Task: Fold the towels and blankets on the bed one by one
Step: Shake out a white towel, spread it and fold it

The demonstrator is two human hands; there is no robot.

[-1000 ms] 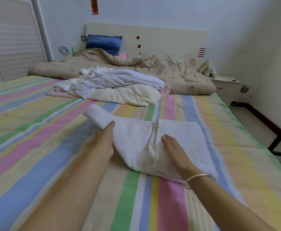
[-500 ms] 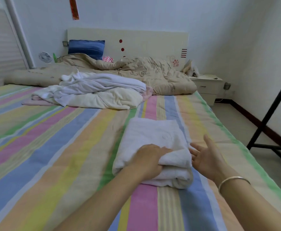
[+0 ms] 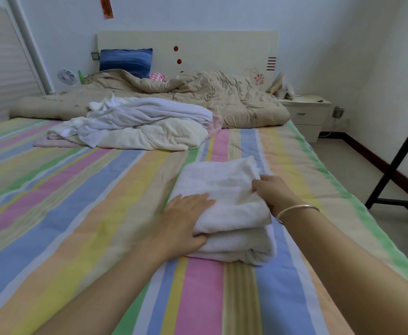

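A folded white towel (image 3: pixel 224 189) lies in a thick stack on the striped bed (image 3: pixel 77 201), right of the middle. My left hand (image 3: pixel 186 221) grips its near left edge, fingers flat on top and thumb tucked between the layers. My right hand (image 3: pixel 273 192) holds the towel's right side, fingers curled into the cloth. Farther up the bed sits an unfolded heap: a white towel (image 3: pixel 149 114) on a cream blanket (image 3: pixel 154 137), with a pink cloth (image 3: pixel 53 142) beneath.
A crumpled beige quilt (image 3: pixel 222 95) and a blue pillow (image 3: pixel 125 59) lie against the headboard. A white nightstand (image 3: pixel 307 114) stands right of the bed. A black metal stand (image 3: pixel 396 165) rises from the floor at the right. A small fan (image 3: pixel 66 76) stands at the back left.
The towel went from half spread to a folded stack. My left hand slid to its near left edge, and my right hand, open beside it half a second ago, now holds its right side.
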